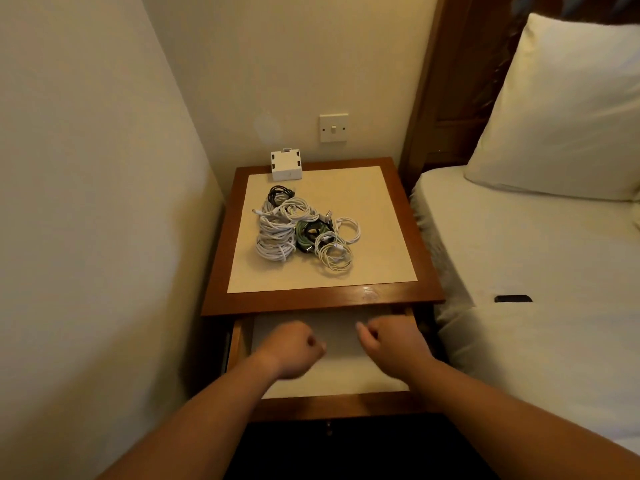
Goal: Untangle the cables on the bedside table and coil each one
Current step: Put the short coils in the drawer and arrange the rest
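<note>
On my left hand [294, 348] the fingers are curled into a fist, and I see nothing in them. The right hand's [388, 341] fingers are bent inward too, also with nothing in them that I can make out. Both hands are blurred. They hang side by side, apart from each other, over the white lining of the open drawer [346, 405], well short of the cables.

The cables [304, 230] lie heaped left of centre on top of the bedside table [322, 301]. Most are white, wound in loose rings stacked against one another. A green coil and a black coil sit in the middle of the heap, another black one lies at its far end, and thinner white loops spill to the near right.

The top is a pale panel in a brown wooden frame. A white charger block [286, 166] stands at its back edge, just beyond the heap. On the cream wall behind I see a wall switch [334, 128]. To my right is the bed [519, 254] in pale sheets, with a pillow [568, 116] propped against a dark wooden headboard [450, 98] and a small dark object [513, 298] on the mattress.
</note>
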